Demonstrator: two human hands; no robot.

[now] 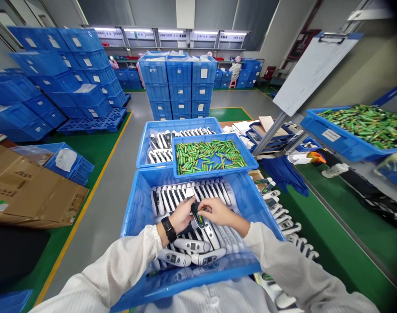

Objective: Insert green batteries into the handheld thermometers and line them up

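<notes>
In the head view my left hand [181,216], with a black watch on its wrist, grips a white and dark handheld thermometer [199,222] above the bin. The thermometer's back is turned up, and green shows in its battery compartment. My right hand [218,211] is closed in a pinch over that compartment, on what looks like a green battery [201,214], partly hidden by the fingers. Below both hands, a large blue bin [129,208] holds rows of similar thermometers. Several, such as one white thermometer [191,245], lie loose on top near me.
A blue tray [214,174] of green batteries rests across the bin's far edge. Behind it stands another bin [142,148] of thermometers. At right are a second battery tray [355,143], a clipboard [315,69] on a post, and thermometers lined beside the bin. Stacked crates [178,89] stand ahead.
</notes>
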